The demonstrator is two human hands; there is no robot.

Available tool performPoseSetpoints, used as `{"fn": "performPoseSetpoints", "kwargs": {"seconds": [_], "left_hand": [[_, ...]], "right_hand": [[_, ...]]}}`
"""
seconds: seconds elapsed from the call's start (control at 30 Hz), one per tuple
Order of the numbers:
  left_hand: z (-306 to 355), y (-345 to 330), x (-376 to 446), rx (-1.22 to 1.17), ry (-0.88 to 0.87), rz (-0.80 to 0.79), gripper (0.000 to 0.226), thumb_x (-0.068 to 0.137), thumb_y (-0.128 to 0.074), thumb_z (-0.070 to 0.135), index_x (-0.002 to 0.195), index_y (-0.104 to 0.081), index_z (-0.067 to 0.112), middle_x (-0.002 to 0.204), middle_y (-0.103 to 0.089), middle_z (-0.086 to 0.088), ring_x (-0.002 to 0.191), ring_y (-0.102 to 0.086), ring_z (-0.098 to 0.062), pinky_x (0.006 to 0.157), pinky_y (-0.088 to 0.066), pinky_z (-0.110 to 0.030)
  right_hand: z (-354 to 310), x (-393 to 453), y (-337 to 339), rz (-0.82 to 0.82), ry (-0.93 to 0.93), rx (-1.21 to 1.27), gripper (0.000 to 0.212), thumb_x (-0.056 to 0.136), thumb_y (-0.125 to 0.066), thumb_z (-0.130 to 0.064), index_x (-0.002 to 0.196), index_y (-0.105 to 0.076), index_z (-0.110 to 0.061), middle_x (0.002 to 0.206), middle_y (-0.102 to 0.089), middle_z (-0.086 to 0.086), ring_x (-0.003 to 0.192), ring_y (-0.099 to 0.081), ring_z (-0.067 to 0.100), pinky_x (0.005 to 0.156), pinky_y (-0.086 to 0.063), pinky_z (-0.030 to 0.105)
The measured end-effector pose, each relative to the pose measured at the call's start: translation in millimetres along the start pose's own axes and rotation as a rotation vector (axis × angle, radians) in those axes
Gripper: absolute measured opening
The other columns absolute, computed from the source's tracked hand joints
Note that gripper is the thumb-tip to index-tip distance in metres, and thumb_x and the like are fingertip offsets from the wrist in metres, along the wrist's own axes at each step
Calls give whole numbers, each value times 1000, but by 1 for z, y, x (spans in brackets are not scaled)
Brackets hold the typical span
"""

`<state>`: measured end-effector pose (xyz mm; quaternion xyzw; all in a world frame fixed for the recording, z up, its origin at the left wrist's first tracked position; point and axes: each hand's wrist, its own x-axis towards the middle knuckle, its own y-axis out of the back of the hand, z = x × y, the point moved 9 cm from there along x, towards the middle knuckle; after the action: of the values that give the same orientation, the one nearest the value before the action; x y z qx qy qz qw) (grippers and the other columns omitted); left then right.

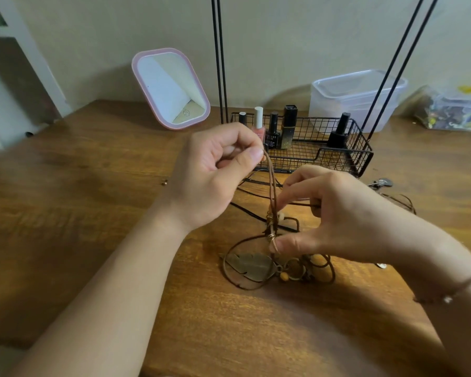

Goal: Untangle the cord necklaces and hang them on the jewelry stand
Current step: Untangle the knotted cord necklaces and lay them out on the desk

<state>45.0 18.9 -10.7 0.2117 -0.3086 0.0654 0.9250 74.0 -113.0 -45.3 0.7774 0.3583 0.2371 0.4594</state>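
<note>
Brown cord necklaces point(272, 183) lie tangled on the wooden table point(93, 202). My left hand point(215, 175) pinches two brown strands between thumb and forefinger and holds them up taut. My right hand point(326, 213) pinches the same cords lower down, at a wire-wrapped knot with a pale bead point(272, 227). A bronze leaf pendant point(249, 263) and small orange beads lie flat below my right hand, ringed by a dark cord loop. A black cord point(245, 210) runs under the tangle. The jewelry stand's thin black rods point(219, 63) rise behind.
The stand's black wire basket point(337, 156) holds several nail polish bottles point(259, 123). A pink-framed mirror point(172, 88) leans against the wall at back left. A clear plastic box point(356, 96) and a bag of oddments point(452, 110) sit at back right. More cords trail right of the basket.
</note>
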Motion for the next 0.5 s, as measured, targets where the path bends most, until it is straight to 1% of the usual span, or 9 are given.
{"fn": "performPoseSetpoints", "kwargs": {"seconds": [0.07,0.13,0.2,0.33,0.4,0.43,0.5], "left_hand": [[4,-6,0,42,-8,-29,16,96,-55,5,88,-63,-6,62,-49,3,54,-41,-4,61,-36,-7],[13,-11,1,75,-34,-48,14,96,-56,3,87,-64,-3,64,-50,5,56,-43,-4,60,-37,-12],[25,-12,6,84,-69,-51,14,96,-56,5,87,-64,-1,65,-50,8,57,-44,-4,58,-36,-16],[50,-5,19,85,-130,-21,14,96,-55,6,86,-63,3,62,-49,13,55,-44,-1,57,-35,-16],[58,3,25,11,-129,-5,14,97,-52,5,86,-60,9,58,-52,16,52,-45,1,54,-34,-16],[61,9,28,-47,-131,18,15,97,-50,4,86,-59,10,57,-53,17,51,-45,1,52,-33,-16],[67,25,32,-148,-117,98,16,98,-48,5,87,-57,13,55,-53,17,48,-38,0,46,-27,-22]], "right_hand": [[-5,0,-3,-18,13,-18,72,54,-66,-80,113,-67,-39,114,-47,-27,99,-53,0,80,-53,34],[-9,0,-6,-29,17,-14,80,51,-66,-84,118,-63,-39,115,-44,-26,103,-54,4,83,-54,39],[-14,1,-11,-45,16,-7,86,49,-68,-83,122,-59,-39,116,-42,-24,107,-53,4,87,-54,39],[-22,4,-21,-73,26,10,90,49,-74,-78,127,-55,-38,120,-39,-24,111,-51,5,94,-51,37],[-22,4,-26,-102,34,40,90,50,-77,-75,129,-52,-41,124,-38,-25,116,-48,5,98,-49,38],[-22,5,-28,-124,39,37,94,50,-78,-75,133,-49,-42,126,-36,-25,119,-47,6,100,-49,39],[-19,6,-33,-155,46,15,101,50,-78,-77,139,-44,-42,127,-34,-24,120,-48,7,99,-50,39]]}}
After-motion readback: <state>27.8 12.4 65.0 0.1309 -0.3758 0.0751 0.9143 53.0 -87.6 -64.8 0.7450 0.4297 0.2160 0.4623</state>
